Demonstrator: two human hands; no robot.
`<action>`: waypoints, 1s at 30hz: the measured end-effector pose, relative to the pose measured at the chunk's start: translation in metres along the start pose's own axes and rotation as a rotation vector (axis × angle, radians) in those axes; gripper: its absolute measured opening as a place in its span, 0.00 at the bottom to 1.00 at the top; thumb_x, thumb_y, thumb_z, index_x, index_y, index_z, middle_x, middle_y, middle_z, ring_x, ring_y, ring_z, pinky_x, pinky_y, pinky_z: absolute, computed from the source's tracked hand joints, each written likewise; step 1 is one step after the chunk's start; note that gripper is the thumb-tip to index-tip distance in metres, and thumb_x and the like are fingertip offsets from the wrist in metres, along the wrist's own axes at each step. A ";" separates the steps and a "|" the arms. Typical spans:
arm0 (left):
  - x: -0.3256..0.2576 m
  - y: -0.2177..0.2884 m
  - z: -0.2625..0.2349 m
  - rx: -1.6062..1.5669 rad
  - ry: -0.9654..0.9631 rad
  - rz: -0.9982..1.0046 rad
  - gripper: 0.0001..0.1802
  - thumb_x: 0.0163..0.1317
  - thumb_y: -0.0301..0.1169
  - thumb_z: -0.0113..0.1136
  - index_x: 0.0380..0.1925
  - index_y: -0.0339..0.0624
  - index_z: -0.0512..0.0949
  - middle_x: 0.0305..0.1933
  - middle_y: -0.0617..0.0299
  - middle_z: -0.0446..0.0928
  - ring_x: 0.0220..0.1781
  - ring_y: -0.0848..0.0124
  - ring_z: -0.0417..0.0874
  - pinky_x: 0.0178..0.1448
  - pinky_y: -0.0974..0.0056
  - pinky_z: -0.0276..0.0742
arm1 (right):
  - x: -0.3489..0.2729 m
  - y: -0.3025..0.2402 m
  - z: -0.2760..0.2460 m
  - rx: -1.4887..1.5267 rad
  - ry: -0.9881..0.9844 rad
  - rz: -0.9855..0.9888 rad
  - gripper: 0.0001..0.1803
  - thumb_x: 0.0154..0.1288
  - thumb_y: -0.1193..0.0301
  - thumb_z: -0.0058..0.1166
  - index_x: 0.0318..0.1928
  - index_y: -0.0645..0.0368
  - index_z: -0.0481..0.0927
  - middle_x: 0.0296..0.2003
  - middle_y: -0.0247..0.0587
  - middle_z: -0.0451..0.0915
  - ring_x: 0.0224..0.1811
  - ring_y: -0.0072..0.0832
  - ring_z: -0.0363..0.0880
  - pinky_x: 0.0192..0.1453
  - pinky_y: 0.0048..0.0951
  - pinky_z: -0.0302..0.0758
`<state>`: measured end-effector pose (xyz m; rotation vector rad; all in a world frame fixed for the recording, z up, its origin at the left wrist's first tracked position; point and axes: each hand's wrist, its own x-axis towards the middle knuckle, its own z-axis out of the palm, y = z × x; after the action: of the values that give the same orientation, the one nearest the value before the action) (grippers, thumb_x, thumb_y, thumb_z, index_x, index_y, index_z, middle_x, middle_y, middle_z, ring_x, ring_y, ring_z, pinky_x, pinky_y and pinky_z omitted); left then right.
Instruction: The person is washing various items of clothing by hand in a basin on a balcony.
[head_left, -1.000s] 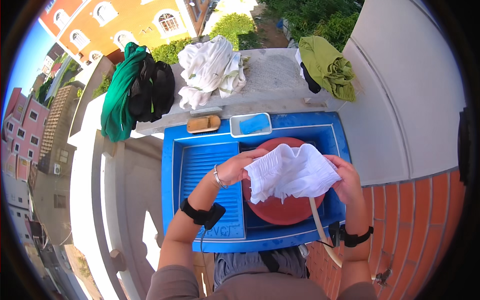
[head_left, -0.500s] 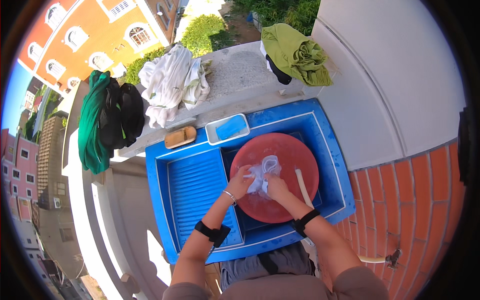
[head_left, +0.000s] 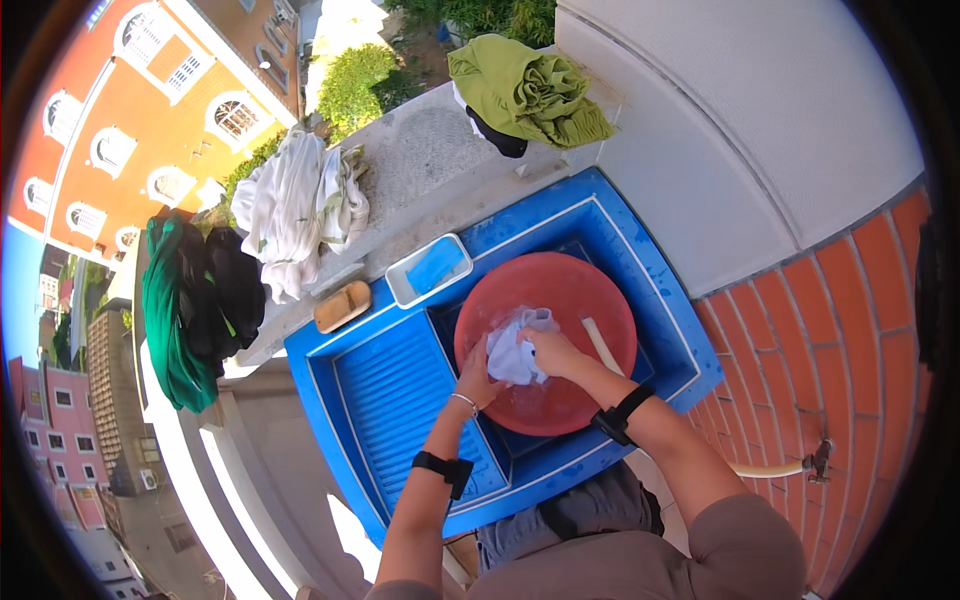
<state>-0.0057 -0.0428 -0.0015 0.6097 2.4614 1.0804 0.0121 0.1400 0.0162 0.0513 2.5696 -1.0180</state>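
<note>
A bunched wet white cloth [head_left: 514, 352] is between my hands over the red basin [head_left: 600, 290]; its exact kind I cannot make out. My left hand [head_left: 478, 380] curls around the cloth's lower left side. From the right, my right hand [head_left: 550, 353] grips its upper right part with closed fingers. The basin stands in the deep side of a blue washing sink [head_left: 665, 290]. A pale hose [head_left: 600, 345] hangs over the basin's right side, its end inside.
Left in the sink is a ribbed washboard [head_left: 395, 385]. A white tray [head_left: 400, 287] with a blue piece and a brown soap dish [head_left: 342, 306] line the far edge. The ledge holds white clothes [head_left: 290, 210], green and black clothes [head_left: 180, 315] and a lime-green garment [head_left: 525, 90]. A tap [head_left: 820, 460] juts from the tiled wall.
The view has turned a little, so the ledge and clothes sit further left. My left hand has shifted lower along the cloth, which is now more bunched.
</note>
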 end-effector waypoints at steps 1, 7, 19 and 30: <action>0.001 0.006 0.003 0.048 -0.023 0.020 0.55 0.31 0.32 0.70 0.58 0.35 0.45 0.60 0.46 0.54 0.62 0.53 0.54 0.64 0.60 0.51 | -0.011 -0.014 -0.019 0.114 0.125 -0.100 0.16 0.50 0.80 0.41 0.41 0.55 0.71 0.36 0.53 0.74 0.39 0.46 0.74 0.39 0.38 0.70; 0.037 -0.009 0.033 -0.719 0.150 0.090 0.45 0.34 0.28 0.67 0.54 0.37 0.52 0.52 0.47 0.63 0.55 0.57 0.65 0.54 0.60 0.62 | -0.089 -0.113 -0.123 0.436 0.026 -0.187 0.20 0.47 0.84 0.40 0.43 0.54 0.69 0.38 0.47 0.73 0.42 0.36 0.73 0.44 0.30 0.67; 0.035 0.092 -0.012 -0.642 0.507 0.028 0.20 0.46 0.25 0.59 0.41 0.39 0.66 0.40 0.59 0.71 0.42 0.72 0.71 0.46 0.69 0.67 | -0.071 -0.023 -0.054 1.495 0.204 0.799 0.24 0.59 0.58 0.38 0.57 0.43 0.58 0.56 0.37 0.59 0.57 0.34 0.60 0.53 0.57 0.57; -0.019 0.103 -0.021 -0.257 0.534 0.502 0.24 0.36 0.26 0.65 0.39 0.44 0.71 0.46 0.50 0.68 0.46 0.56 0.71 0.50 0.61 0.66 | -0.009 -0.013 0.031 2.351 -0.081 -0.138 0.21 0.60 0.57 0.35 0.47 0.54 0.69 0.44 0.42 0.72 0.46 0.34 0.71 0.50 0.38 0.69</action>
<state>0.0233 -0.0023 0.0933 0.9910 2.5842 1.9367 0.0281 0.1104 0.0069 0.3597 0.0328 -2.9913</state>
